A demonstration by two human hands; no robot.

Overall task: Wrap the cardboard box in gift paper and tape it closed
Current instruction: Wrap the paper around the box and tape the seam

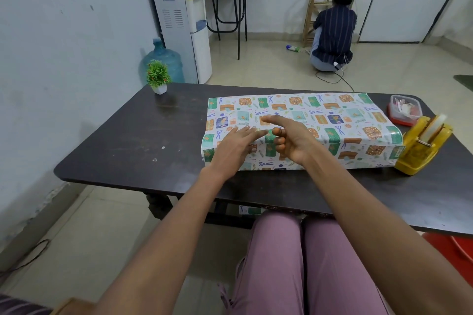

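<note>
Hands reach over the wrapped box [320, 123] on the table [122, 135], the left hand [234, 148] flat with fingers spread on the paper, the right hand [289, 138] pointing its forefinger, other fingers curled, holding nothing.

Glossy printed gift paper [332, 120] covers the box under both hands. Beneath it the dark wooden table [128, 135] looks scuffed; right of the hands stands a shiny yellow plastic tape dispenser [422, 148].
</note>
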